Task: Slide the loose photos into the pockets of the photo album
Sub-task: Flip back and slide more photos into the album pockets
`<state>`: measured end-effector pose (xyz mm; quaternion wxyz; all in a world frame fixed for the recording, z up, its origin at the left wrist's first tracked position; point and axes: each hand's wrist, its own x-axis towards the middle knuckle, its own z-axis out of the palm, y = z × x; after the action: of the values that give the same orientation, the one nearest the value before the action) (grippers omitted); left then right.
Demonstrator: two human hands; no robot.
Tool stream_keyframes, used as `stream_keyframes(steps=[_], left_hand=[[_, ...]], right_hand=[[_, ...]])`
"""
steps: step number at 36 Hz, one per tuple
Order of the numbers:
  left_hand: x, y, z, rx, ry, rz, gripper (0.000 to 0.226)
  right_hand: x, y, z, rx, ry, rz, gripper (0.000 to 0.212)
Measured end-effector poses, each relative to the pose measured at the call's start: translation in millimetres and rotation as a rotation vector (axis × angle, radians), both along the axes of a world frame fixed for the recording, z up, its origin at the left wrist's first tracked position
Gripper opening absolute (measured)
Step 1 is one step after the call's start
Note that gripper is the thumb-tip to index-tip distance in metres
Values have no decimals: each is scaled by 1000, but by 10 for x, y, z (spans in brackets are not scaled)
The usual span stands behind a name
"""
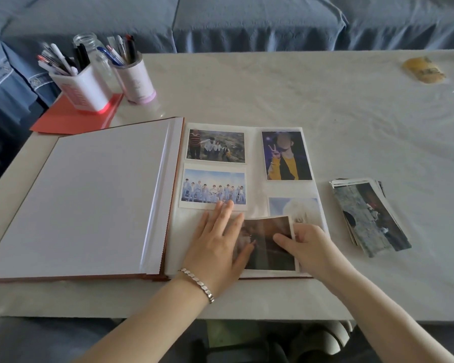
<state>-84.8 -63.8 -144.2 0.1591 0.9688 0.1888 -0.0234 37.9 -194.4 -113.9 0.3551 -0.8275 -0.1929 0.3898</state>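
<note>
1 dark photo [269, 244] is seen lying on the right page of the open photo album [89, 195], at the page's 6 o'clock corner area. Its subject is blurred and cannot be made out. Whether it is inside a pocket or on top of the sleeve cannot be told.

The right hand [309, 247] is clamped on the photo's right edge, thumb on top and fingers curled behind it. The left hand [218, 242] is laid flat on the page at 9 o'clock of the photo, fingers straight and apart, thumb touching the photo's left edge. 1 silver bracelet [199, 284] is worn on that wrist.

4 other photos are counted on the page: 1 outdoor group shot [216, 145] at 11 o'clock, 1 pale-blue group shot [213, 188] below it, 1 portrait [286, 155] at 1 o'clock, and 1 pale photo [294, 206] partly hidden by the dark photo. The left page is blank white.

1 stack of loose photos [370, 218] is seen on the table [325, 100] at 3 o'clock of the album, apart from it; the count in it cannot be told.

At 11 o'clock: 2 pen holders [81, 87], 1 glass jar [89, 45] between them, 1 red folder [71, 119] under the left holder. At 2 o'clock, 1 yellowish item [423, 69], too blurred to identify. 1 blue sofa [247, 22] is cut off at the top edge.
</note>
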Motion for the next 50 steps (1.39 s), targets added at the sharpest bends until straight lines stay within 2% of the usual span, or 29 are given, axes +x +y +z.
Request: stream_keyframes(steps=[4,8,11,13,16,20,23,35,41,50], left_hand=[[-116,181,95,122,53,-33,78],[-285,331,293,230,238,-34,115],[-413,419,342,257,367,-25,111],[-463,463,337,254,411,-42,113],[-502,515,268,325,292,-95,116],[-519,538,205,237,247,-80,109],[-510,505,226,251,183,-69,104],[-521,518,124,269,160,-43,103],[-529,515,94,282,136,-35,104],[-536,522,67,272,105,-46,104]], right_hand=[[-19,97,-14,-30,-10,63,15],[47,66,23,-55,-96,20,20],[87,12,40,-61,-187,-33,10],[98,-16,26,-65,-188,-31,12],[101,-29,18,-53,-163,-39,9],[99,-26,10,-16,-106,-98,11],[90,-18,1,6,-72,-131,13],[-56,238,6,80,83,-126,4],[-46,246,112,46,225,-221,22],[-141,280,60,-12,-135,-119,17]])
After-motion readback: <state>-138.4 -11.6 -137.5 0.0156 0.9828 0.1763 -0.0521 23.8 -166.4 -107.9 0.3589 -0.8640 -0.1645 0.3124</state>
